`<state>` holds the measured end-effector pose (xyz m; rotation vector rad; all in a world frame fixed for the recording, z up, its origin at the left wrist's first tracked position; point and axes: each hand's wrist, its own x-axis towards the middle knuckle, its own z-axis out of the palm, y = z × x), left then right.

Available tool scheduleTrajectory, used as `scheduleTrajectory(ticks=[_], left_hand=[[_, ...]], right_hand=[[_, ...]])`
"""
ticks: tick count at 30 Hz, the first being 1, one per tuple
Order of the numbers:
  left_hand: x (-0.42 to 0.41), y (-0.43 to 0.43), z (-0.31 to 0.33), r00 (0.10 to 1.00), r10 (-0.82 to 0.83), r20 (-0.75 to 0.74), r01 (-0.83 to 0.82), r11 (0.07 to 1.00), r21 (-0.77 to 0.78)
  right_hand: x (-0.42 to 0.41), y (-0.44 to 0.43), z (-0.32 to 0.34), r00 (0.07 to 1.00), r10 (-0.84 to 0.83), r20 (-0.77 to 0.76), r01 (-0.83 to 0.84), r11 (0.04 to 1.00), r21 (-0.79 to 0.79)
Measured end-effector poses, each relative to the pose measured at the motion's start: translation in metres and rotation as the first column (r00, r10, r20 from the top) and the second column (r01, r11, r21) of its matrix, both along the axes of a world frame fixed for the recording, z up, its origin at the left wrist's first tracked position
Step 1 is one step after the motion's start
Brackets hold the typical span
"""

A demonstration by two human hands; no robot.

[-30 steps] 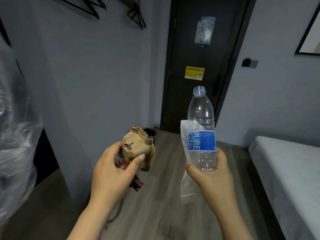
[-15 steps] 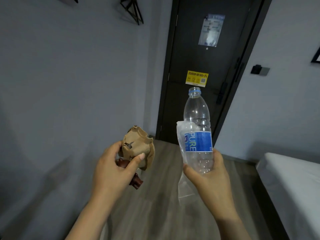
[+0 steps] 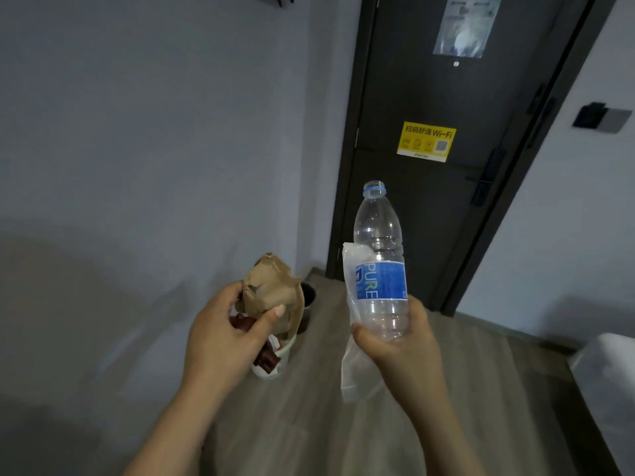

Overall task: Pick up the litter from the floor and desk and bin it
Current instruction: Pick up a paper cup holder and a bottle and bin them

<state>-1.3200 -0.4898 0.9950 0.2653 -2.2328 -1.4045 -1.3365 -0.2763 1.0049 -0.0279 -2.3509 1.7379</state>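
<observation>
Head view: over the last second the door (image 3: 429,97) has grown larger and swung toward the upper right of the frame, so the person seems to be walking at it. Both grips look unchanged.

The left hand (image 3: 220,338), at lower centre, is curled round crumpled brown paper (image 3: 271,290), thumb pressed on its front. A dark red wrapper (image 3: 264,359) and something white poke out beneath. The right hand (image 3: 402,345) wraps the base of an uncapped, empty-looking water bottle (image 3: 379,269), held upright, with a clear plastic bag (image 3: 354,372) trapped against it and hanging below.

Just behind the paper, a small dark container (image 3: 307,297) stands on the floor by the door frame. I'd judge it to be the bin, now close, with dropping next.

The wood-look floor (image 3: 309,424) runs between a plain grey wall (image 3: 137,132) on the left and a white bed corner (image 3: 604,372) at the lower right edge. A yellow Wi-Fi sticker (image 3: 426,141) sits on the door.
</observation>
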Motion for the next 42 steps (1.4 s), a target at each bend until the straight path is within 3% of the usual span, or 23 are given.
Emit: scheduleTrajectory(ticks=[13, 30, 42], left_hand=[[-0.186, 0.022, -0.023, 0.98, 0.166, 0.112, -0.16, 0.985, -0.057], [-0.441, -0.073, -0.09, 0.928, 0.212, 0.305, -0.193, 0.977, -0.092], [-0.533, -0.097, -0.157, 0.754, 0.355, 0.553, -0.356, 0.928, -0.109]], right_hand=[[-0.216, 0.04, -0.021, 0.986, 0.129, 0.103, -0.135, 0.989, 0.062], [-0.493, -0.052, -0.077, 0.925, 0.282, 0.254, -0.326, 0.934, 0.149], [-0.642, -0.102, -0.154, 0.802, 0.397, 0.447, -0.502, 0.853, 0.143]])
